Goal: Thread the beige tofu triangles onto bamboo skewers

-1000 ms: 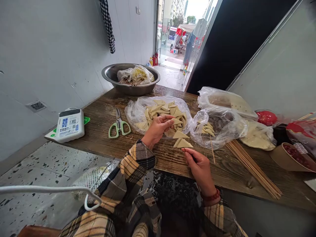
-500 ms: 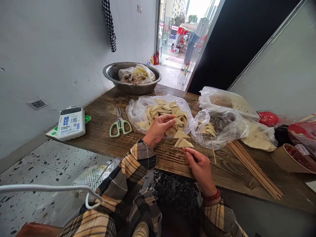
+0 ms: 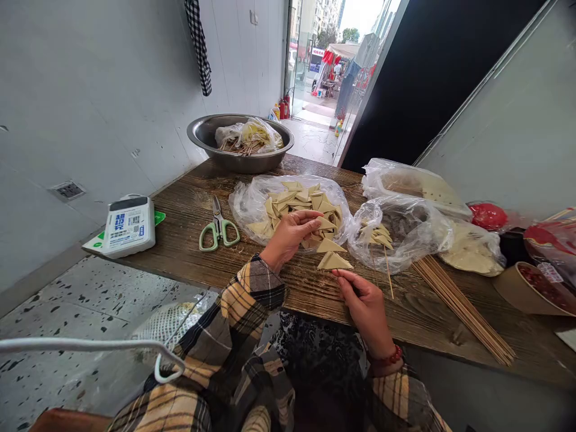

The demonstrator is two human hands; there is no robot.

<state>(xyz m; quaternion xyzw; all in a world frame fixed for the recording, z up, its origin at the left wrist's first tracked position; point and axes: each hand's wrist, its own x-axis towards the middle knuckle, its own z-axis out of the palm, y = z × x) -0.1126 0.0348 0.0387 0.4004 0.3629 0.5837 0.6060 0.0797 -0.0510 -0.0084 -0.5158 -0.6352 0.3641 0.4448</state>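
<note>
Nearby, scissors (image 3: 218, 228), steel bowl (image 3: 198, 135), skewers (image 3: 459, 306), perhaps tofu triangles (image 3: 333, 261)

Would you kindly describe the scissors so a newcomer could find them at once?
Start at the wooden table, near its left end. Between the white box and the bag of tan triangles lie the scissors. They alone have green handles.

Dark wooden plank table (image 3: 180, 210)
On it: round steel basin (image 3: 234, 162), green-handled scissors (image 3: 218, 231), clear plastic bag of tan triangular slices (image 3: 245, 204), bundle of bamboo skewers (image 3: 463, 312).
</note>
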